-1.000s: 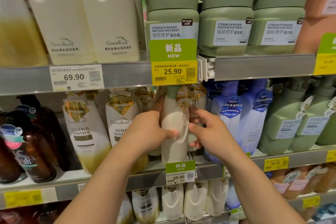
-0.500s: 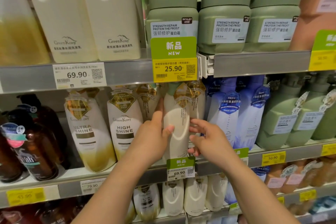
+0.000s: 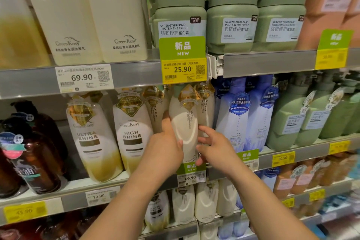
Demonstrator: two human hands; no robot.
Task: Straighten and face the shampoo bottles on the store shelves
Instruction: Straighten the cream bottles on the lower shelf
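Observation:
A tall cream shampoo bottle with a gold diamond tag stands at the front of the middle shelf. My left hand wraps its left side, thumb across the front. My right hand touches its right side with fingers spread. Similar cream bottles stand just behind it. To the left stand a "HIGH SHINE" bottle and an "ULTRA SHINE" bottle, both facing forward.
Blue-white bottles and green pump bottles fill the shelf to the right, brown bottles the left. Green jars sit on the upper shelf. A hanging 25.90 price tag overlaps the bottle tops. More cream bottles stand below.
The cream bottle has gone from tilted forward to upright and back on the shelf. Both hands moved up and in with it; the right hand's fingers have loosened.

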